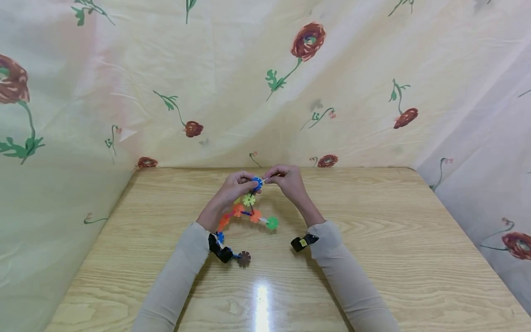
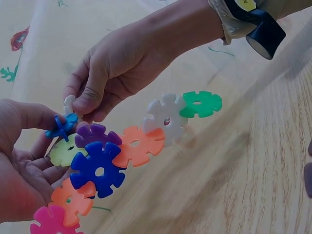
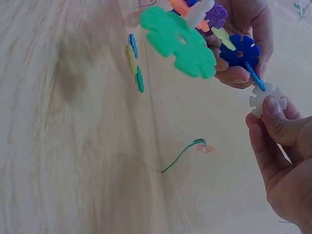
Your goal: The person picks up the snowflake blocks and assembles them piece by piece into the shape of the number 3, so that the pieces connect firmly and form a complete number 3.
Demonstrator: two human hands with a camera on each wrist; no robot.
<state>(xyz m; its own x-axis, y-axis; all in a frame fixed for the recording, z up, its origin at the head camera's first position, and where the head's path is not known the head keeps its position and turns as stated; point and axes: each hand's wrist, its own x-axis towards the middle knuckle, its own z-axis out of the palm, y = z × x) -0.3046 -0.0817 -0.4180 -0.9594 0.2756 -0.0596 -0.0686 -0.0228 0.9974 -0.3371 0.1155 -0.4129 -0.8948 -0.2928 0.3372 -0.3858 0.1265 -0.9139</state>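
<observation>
My left hand [image 1: 235,188] grips a linked chain of notched plastic flower discs by a blue disc [image 1: 257,183] at its upper end. A white disc [image 3: 267,100] is pinched between thumb and fingers of my right hand [image 1: 286,180]. In the right wrist view its edge meets a light blue disc [image 3: 254,75] seen edge-on; whether they are slotted together I cannot tell. Below the left hand the chain shows a yellow-green disc [image 1: 249,199], orange discs [image 2: 139,146], a purple disc [image 2: 97,135], a dark blue disc [image 2: 99,169] and a green disc [image 1: 272,223].
The chain's other end, with a brown disc [image 1: 244,259], is near my left wrist band [image 1: 220,248]. The wooden table [image 1: 373,258] runs back to a flowered cloth [image 1: 232,83]. Edge-on blue, yellow and green discs [image 3: 140,78] appear in the right wrist view.
</observation>
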